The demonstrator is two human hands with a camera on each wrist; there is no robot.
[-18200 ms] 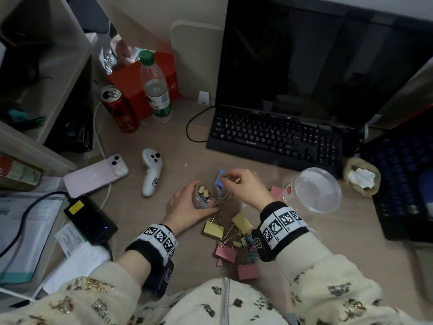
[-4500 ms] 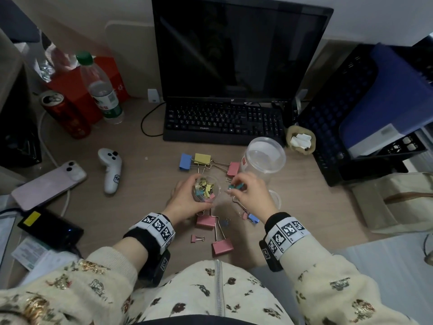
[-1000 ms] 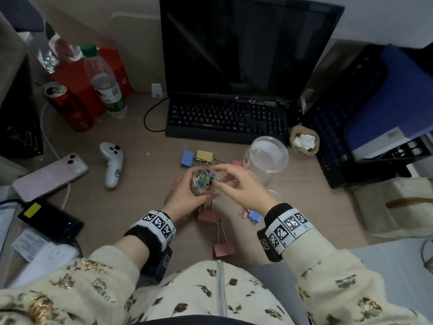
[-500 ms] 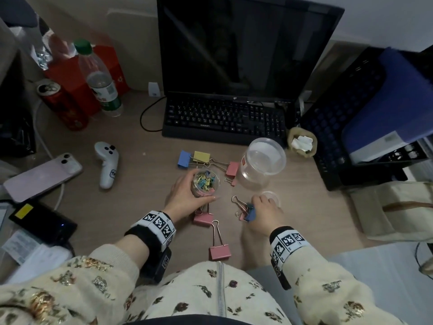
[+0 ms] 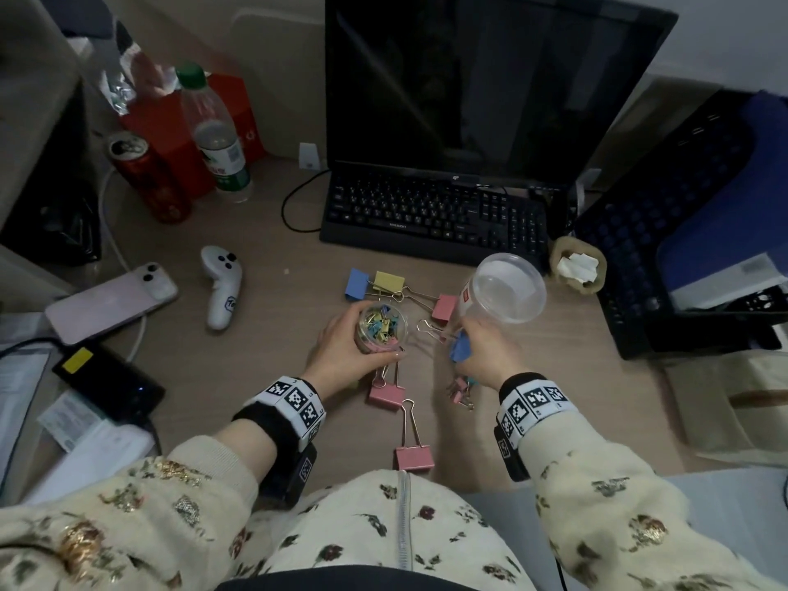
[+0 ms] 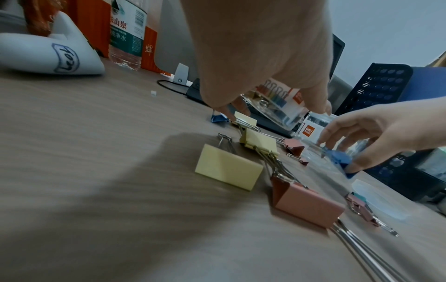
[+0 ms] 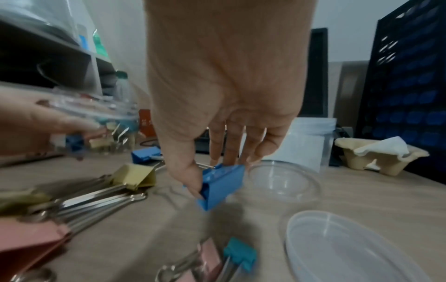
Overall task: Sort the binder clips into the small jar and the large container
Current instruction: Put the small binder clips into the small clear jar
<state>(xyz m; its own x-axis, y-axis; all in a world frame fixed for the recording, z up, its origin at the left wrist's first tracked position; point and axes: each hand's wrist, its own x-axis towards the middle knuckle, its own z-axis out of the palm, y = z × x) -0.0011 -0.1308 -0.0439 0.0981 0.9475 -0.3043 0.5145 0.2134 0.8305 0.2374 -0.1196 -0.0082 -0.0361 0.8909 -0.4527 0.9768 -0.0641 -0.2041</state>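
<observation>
My left hand [image 5: 362,349] grips the small clear jar [image 5: 382,324], which is filled with small coloured clips and held just above the desk. My right hand [image 5: 464,341] pinches a blue binder clip [image 5: 459,349] between thumb and fingers [image 7: 193,179], lifted off the desk beside the foot of the large clear container [image 5: 503,287]. The container stands open. Large clips lie loose on the desk: blue [image 5: 357,283], yellow [image 5: 389,282] and pink [image 5: 444,307] behind the jar, two pink ones [image 5: 386,394] [image 5: 413,456] in front. Small clips [image 5: 460,390] lie under my right wrist.
A clear lid [image 7: 342,248] lies flat right of the clips. Keyboard [image 5: 435,211] and monitor stand behind. A white controller [image 5: 221,287], phone [image 5: 111,300], can and water bottle [image 5: 215,134] sit to the left. A paper cup with tissue [image 5: 577,268] and a black rack are on the right.
My right hand has picked the blue clip up off the desk and moved it up toward the large container. The left hand still holds the jar in place.
</observation>
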